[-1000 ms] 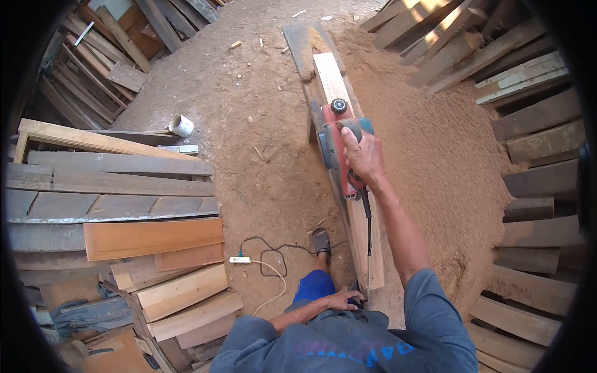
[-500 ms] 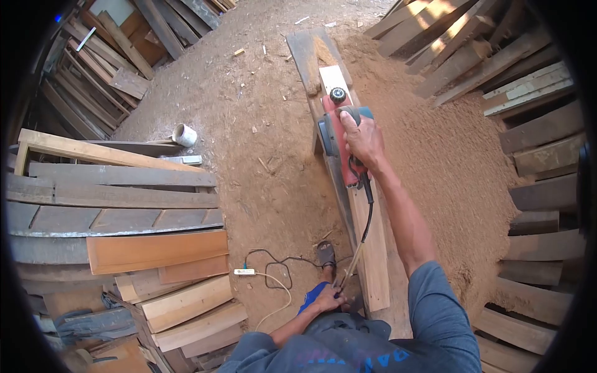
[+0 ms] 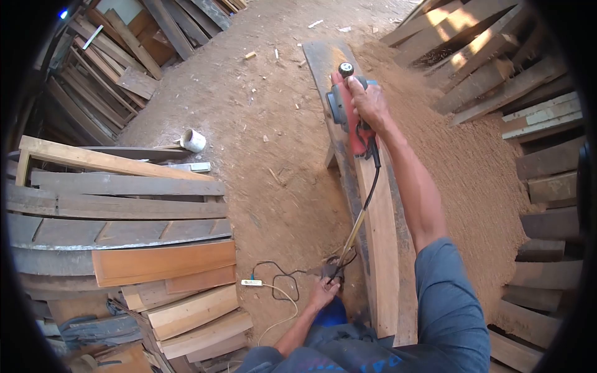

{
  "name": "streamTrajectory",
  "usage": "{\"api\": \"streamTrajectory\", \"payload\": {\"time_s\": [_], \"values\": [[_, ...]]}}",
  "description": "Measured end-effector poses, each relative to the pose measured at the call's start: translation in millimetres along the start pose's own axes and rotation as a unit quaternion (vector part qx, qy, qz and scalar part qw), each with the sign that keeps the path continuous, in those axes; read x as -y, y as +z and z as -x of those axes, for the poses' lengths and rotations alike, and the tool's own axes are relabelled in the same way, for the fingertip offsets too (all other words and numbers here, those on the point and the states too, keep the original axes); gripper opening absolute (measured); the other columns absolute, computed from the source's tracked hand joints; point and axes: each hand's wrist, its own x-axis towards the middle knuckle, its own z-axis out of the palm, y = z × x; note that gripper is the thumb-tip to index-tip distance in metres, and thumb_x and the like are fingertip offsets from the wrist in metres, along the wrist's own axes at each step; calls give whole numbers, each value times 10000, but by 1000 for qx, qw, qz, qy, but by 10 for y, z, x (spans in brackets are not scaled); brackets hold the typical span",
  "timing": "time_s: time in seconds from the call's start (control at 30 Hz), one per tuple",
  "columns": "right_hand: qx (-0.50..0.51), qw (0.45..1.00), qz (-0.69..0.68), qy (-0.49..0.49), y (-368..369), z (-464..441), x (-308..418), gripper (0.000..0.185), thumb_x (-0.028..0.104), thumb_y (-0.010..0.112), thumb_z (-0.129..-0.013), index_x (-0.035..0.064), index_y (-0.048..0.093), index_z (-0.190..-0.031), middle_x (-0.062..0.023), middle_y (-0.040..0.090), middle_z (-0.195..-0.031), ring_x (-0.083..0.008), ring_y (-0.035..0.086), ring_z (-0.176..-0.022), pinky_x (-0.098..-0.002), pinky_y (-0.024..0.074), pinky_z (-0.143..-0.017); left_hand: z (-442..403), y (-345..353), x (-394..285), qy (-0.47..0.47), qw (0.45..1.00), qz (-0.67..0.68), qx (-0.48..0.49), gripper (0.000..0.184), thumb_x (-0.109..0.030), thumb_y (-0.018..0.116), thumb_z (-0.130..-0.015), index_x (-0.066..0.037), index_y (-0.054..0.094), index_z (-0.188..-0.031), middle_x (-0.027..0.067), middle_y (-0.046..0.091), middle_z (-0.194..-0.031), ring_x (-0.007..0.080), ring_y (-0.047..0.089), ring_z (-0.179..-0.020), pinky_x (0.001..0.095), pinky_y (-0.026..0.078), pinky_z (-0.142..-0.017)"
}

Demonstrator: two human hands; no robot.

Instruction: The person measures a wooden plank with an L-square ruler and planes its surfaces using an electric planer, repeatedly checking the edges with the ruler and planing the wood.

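My right hand (image 3: 369,101) is wrapped around the handle of a red and grey electric planer (image 3: 359,140). The planer rests near the far end of a long pale wooden board (image 3: 379,248), which lies lengthwise on a narrow worn bench (image 3: 320,59). From the back of the tool a power cord (image 3: 374,186) runs toward my body, with a yellowish stretch partway along. Low beside the bench, my left hand (image 3: 324,292) is closed on this cord, and dark loops of it hang around the fingers.
Sawdust (image 3: 460,186) covers the floor right of the bench. A white power strip (image 3: 251,283) lies on the ground to the left. Stacked planks (image 3: 165,264) line the left, and more timber (image 3: 550,273) stands on the right. A white bucket (image 3: 194,140) lies tipped over.
My right hand has pushed the planer forward along the board to its far end. My left hand has moved forward with the cord. The view has shifted slightly.
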Motion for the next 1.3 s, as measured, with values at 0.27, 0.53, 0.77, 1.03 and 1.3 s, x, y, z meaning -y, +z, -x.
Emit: {"api": "streamTrajectory", "payload": {"time_s": [0.27, 0.53, 0.77, 1.03, 1.3], "values": [[-19, 980, -191, 46, -260, 59, 137, 516, 582, 547, -959, 107, 743, -910, -23, 612, -674, -138, 605, -624, -336, 472, -575, 306, -140, 232, 15, 994, -58, -96, 371, -391, 790, -838, -62, 727, -999, 226, 643, -979, 379, 663, -887, 477, 533, -788], [34, 964, -228, 133, -1688, 2790, -547, 449, 527, 520, -1051, 97, 648, -1032, 62, 518, -687, -54, 480, -529, -241, 401, -473, 364, -218, 642, 59, 994, -85, -41, 483, -417, 759, -864, -70, 755, -1200, 241, 741, -1015, 376, 726, -978, 436, 570, -915], [-13, 967, -143, 210, -2393, 5241, -1162, 352, 396, 534, -1063, 69, 627, -976, 29, 539, -631, -76, 506, -483, -264, 410, -442, 37, 53, 187, 152, 987, 44, -17, 568, -389, 721, -930, 26, 667, -1314, 295, 717, -1174, 324, 723, -1109, 396, 552, -954], [20, 950, -128, 284, -2459, 7061, -1615, 323, 361, 581, -1040, 60, 643, -941, 4, 588, -627, -87, 551, -490, -268, 433, -463, 464, 788, -584, 238, 971, -4, -9, 720, -438, 716, -927, 20, 545, -1454, 243, 749, -1071, 295, 739, -990, 403, 551, -891], [36, 943, -86, 318, -2288, 7856, -2119, 392, 398, 616, -980, 15, 674, -916, -47, 603, -614, -157, 585, -539, -345, 461, -519, 718, 1305, 4, 254, 964, 10, 73, 807, -419, 735, -895, 0, 455, -1526, 215, 757, -1048, 264, 738, -963, 385, 554, -881]]}}
